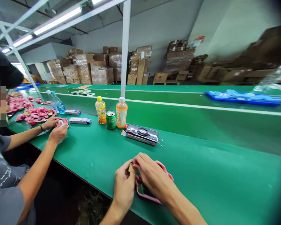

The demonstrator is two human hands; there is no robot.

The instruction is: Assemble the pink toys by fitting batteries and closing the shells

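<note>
Near the front edge of the green table, my left hand (124,184) is closed on a small yellowish piece (130,167), pinched between thumb and fingers. My right hand (148,172) touches the same spot with its fingers pressed together; what they grip is hidden. Under and behind my right hand lies a pink frame-like case (150,197), partly covered by the hand. Beyond them, a black item in clear wrap (142,132) rests on a flat box (140,139).
Two drink bottles (100,111) and a green can (111,120) stand ahead. At left a person (37,168) handles a pink piece beside a pink pile (36,115). A blue tray (245,99) lies at the far right, near a white post (125,50).
</note>
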